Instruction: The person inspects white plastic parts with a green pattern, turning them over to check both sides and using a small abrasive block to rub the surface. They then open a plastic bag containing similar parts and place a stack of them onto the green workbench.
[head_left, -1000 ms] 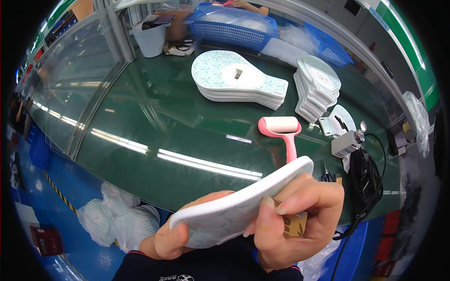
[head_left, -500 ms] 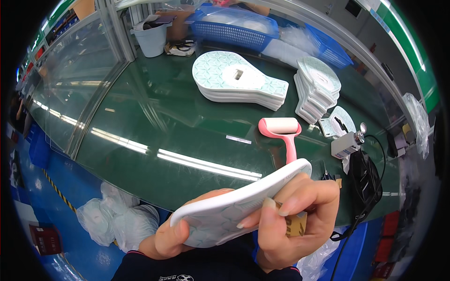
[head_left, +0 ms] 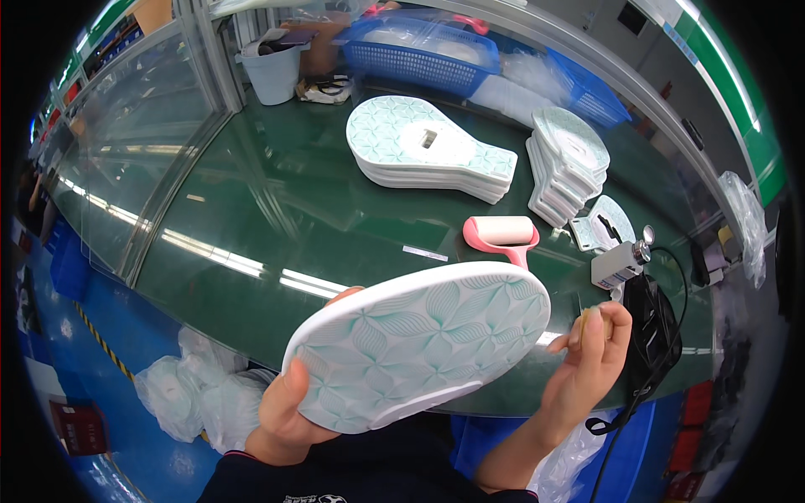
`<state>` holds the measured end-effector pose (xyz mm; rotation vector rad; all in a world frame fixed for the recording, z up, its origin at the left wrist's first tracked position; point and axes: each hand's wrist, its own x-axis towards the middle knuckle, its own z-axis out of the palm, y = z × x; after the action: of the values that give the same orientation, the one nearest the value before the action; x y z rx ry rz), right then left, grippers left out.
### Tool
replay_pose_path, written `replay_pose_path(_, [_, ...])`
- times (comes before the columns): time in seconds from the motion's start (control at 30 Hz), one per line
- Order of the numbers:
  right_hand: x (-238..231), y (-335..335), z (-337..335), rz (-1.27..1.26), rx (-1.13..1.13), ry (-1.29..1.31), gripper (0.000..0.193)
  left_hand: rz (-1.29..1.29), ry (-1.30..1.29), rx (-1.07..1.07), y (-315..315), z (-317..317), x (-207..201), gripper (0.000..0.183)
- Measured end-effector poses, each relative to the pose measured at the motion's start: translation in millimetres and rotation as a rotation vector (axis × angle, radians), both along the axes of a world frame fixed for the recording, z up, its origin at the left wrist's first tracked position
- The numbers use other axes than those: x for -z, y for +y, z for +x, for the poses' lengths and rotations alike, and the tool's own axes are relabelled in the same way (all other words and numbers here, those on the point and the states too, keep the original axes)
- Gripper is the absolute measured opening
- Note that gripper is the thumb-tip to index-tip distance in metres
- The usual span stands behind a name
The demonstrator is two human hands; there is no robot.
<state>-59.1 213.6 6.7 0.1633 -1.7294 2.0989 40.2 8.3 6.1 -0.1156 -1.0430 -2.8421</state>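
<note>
My left hand (head_left: 289, 407) grips a white oval panel (head_left: 419, 348) by its left edge, thumb on the near face. The panel is tilted up, showing a green leaf-line pattern. My right hand (head_left: 591, 356), off the panel's right side, is closed in a pinch on a small tan piece (head_left: 585, 325), mostly covered by the fingers. Just beyond the panel lies a pink-handled lint roller (head_left: 501, 232), its handle partly hidden. A stack of similar panels (head_left: 394, 134) with narrow tails sits farther back.
More white pieces (head_left: 570, 155) are stacked at the back right. A white bottle with a metal top (head_left: 619, 264) stands near a black bag (head_left: 652, 323). Blue baskets (head_left: 419, 54) and a grey bucket (head_left: 272, 75) line the back of the green table (head_left: 251, 193). Plastic-wrapped pieces (head_left: 205, 394) lie below left.
My right hand has moved right, away from the panel, with the small tan piece. The panel has turned so its patterned face shows more fully and covers more of the roller's handle.
</note>
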Motion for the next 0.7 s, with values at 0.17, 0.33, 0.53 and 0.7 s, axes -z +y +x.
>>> replay_pose_path(0.17, [57.9,57.1,-40.0,0.743,0.477,-0.053,0.03,0.014,0.169,0.005,-2.2,-3.6,9.9,0.059])
replay_pose_path(0.33, [70.7,30.8,-40.9,0.968,0.192,-0.09,0.035,0.039,0.177,-0.006,-2.5,-4.2,11.4,0.06])
replay_pose_path(0.53, [81.4,17.2,-52.2,0.703,-0.007,-0.251,0.034,-0.005,0.169,-0.029,-5.3,1.8,4.6,0.062])
replay_pose_path(0.7, [29.2,15.8,-19.2,0.1,0.141,-0.126,0.035,-0.012,0.129,-0.036,-5.1,-1.7,5.0,0.065])
